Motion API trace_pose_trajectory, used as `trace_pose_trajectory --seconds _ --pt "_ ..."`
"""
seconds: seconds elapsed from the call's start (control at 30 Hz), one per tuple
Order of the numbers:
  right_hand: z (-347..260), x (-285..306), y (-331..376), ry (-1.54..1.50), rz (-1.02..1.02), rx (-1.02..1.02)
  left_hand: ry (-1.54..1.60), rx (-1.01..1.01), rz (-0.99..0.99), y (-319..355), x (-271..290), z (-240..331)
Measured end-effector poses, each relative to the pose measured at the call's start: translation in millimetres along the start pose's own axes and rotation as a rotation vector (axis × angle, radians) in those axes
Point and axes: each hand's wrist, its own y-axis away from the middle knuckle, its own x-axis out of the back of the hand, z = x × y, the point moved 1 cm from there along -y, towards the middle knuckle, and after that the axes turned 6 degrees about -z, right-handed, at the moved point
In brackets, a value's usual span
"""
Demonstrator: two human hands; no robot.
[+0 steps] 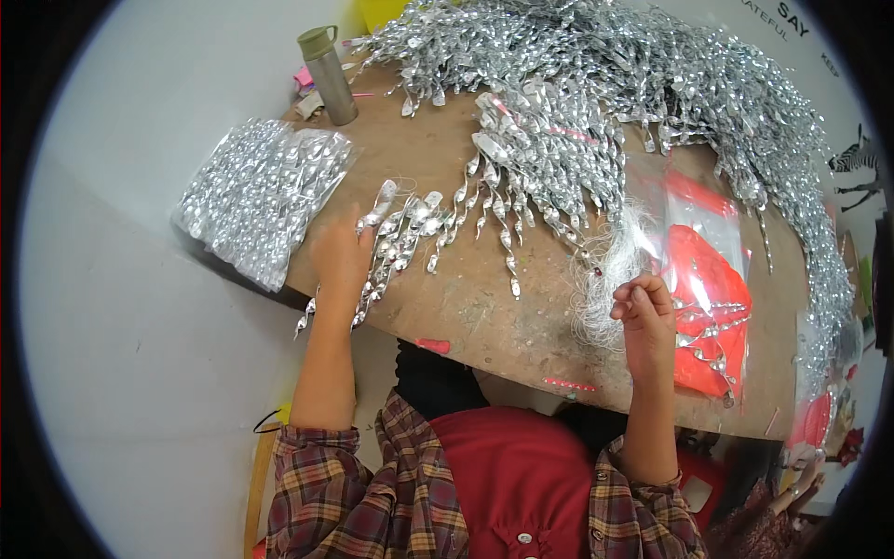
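My left hand [341,244] is over the table's left edge, beside a small group of silver twisted foil strips [402,233]; motion blurs its fingers, so I cannot tell whether it grips one. A few strips hang past the table edge below that wrist. My right hand [644,309] is raised with thumb and fingers pinched together. Whatever may be between those fingertips is too small to make out. Just behind it lies a loose bundle of white thread [610,279]. A larger pile of silver twisted strips [549,158] spreads over the middle of the table.
A clear bag of silver strips [265,200] lies at the left edge. Behind it stands a grey bottle [331,79] with a green lid. Heaped silver strips [596,56] line the far and right sides. At right is a red packet in clear plastic [706,270]. Another person's hand [805,484] shows lower right.
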Motion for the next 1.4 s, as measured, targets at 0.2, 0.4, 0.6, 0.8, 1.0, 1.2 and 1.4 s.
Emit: trace_pose_trajectory --seconds 0.2,0.4,0.6,0.8,1.0,1.2,1.4 --pt "9 -1 3 0.200 -0.003 -0.028 0.228 -0.453 0.259 -5 -25 75" --pt "8 -11 19 0.248 -0.033 -0.059 1.067 -0.103 -0.307 -77 -94 137" --pt "7 12 39 0.234 0.077 -0.103 0.750 -0.193 -0.046 -122 -125 159" --pt "4 32 44 0.163 0.201 -0.142 1.097 -0.108 -0.202 -126 -125 174" --pt "-1 31 52 0.204 0.208 -0.131 0.406 -0.094 -0.124 -132 -120 185" --pt "0 30 56 0.213 0.238 -0.130 0.666 0.050 -0.163 -152 -146 167" --pt "-2 38 58 0.241 0.218 -0.139 1.407 0.042 -0.450 -143 -111 161"
